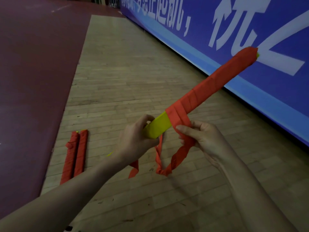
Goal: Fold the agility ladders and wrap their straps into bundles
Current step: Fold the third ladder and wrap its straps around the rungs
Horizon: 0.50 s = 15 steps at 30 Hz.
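A folded agility ladder (207, 87) of stacked yellow rungs points up to the right, most of its length wound in red strap. My left hand (135, 139) grips its bare yellow near end (158, 127). My right hand (199, 136) pinches the red strap (178, 156) just under the last winding. The loose strap hangs in a twisted loop below both hands, and one tail drops behind my left wrist. Two wrapped red bundles (75, 154) lie side by side on the floor at the left.
The wooden floor (127, 67) runs ahead, bordered on the left by a dark red mat (33, 67). A blue banner wall (217, 27) with white characters stands close on the right, behind the ladder's far tip.
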{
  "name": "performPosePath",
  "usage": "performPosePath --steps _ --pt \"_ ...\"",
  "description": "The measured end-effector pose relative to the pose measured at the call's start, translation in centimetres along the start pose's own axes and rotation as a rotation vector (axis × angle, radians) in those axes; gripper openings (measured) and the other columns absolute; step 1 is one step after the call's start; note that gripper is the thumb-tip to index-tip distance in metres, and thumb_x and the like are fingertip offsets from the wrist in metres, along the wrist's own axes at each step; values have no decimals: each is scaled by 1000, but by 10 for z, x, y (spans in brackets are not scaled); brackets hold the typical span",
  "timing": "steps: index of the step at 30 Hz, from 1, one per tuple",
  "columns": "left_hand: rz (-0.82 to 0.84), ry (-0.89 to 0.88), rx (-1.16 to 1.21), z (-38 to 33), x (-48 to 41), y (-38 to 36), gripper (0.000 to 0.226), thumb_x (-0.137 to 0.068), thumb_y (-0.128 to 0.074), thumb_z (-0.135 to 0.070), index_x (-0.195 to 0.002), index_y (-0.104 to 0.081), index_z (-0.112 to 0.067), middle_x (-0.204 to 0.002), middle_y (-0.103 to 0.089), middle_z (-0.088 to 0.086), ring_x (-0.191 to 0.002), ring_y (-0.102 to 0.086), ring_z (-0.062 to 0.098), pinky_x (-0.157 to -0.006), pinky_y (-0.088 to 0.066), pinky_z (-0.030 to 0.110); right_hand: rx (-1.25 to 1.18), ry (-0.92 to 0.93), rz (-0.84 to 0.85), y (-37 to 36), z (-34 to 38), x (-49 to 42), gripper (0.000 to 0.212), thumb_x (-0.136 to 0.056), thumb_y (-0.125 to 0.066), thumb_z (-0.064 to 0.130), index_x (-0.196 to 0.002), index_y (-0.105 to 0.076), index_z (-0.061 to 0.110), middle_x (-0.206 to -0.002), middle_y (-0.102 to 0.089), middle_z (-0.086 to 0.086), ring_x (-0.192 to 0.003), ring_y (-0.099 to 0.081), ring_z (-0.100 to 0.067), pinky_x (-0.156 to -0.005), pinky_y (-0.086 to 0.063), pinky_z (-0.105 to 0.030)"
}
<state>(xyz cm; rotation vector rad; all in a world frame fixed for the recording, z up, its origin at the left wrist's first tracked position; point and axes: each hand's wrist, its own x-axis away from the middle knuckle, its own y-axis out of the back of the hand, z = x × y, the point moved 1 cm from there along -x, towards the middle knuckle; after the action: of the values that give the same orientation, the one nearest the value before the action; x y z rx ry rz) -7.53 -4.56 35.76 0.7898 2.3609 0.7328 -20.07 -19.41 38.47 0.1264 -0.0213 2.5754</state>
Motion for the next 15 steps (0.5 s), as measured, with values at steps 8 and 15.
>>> performPosePath --steps 8,15 --pt "155 117 493 -8 -4 2 39 -71 -81 -10 -98 -61 -29 -74 -62 -5 -58 -55 5 -52 -44 22 -27 113 -132 -8 4 2 27 -61 -80 28 -75 -62 13 -50 -61 4 -31 -47 -5 -34 -36 -15" --pt "552 126 933 0 -3 -5 38 -61 -68 -19 -99 -69 -13 -82 -64 4 -56 -54 14 -47 -41 22 -109 125 -9 -4 10 2 69 -48 -86 38 -109 -64 14 -71 -68 -3 -26 -34 -7 -35 -29 -21"
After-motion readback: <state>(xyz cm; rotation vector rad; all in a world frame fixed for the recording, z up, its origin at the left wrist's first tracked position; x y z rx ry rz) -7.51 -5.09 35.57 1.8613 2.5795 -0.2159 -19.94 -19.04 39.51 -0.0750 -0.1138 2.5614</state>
